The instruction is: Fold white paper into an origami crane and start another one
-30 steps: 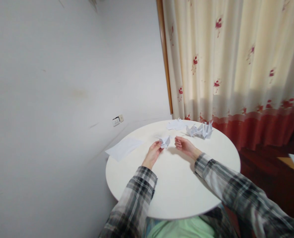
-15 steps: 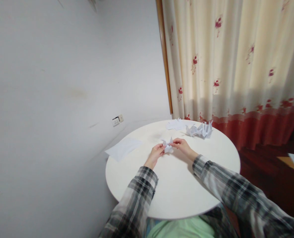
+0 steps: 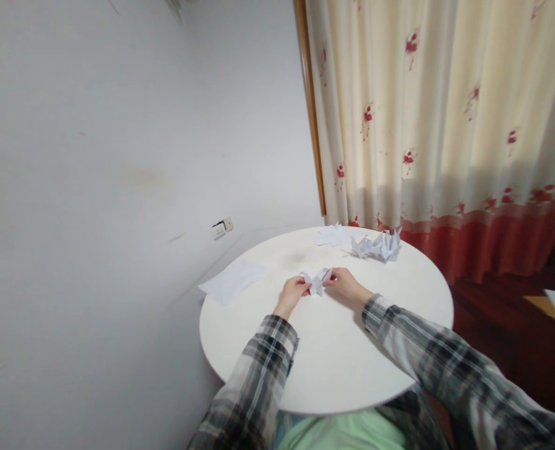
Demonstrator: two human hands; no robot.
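From my remote seat I have the left hand [image 3: 291, 297] reaching in over the round white table [image 3: 343, 362], its thumb and fingers pinching the near side of a small folded white paper [image 3: 315, 283]. My right hand [image 3: 347, 286] comes in from the other side and pinches that same paper by its opposite edge, so the piece spans the gap between my two sets of fingertips. Its flaps angle up towards each hand (the creases are too small for me to read at this range). I cannot tell whether the underside of the paper touches the tabletop.

Beyond my right hand, towards the far rim, a cluster of folded paper shapes [image 3: 381, 247] stands on the table with pointed tips sticking up. Just to the left of that cluster, ahead of both hands, some flatter white papers [image 3: 332, 235] lie near the edge. Out to the left of my left hand, a larger white sheet [image 3: 234, 280] lies flat, reaching the table's rim.

Both wrists come out of plaid sleeves [image 3: 269, 347]. Farther off past the left hand I see a wall socket [image 3: 218, 232], and past the right hand hangs a cream and red curtain [image 3: 413, 131].
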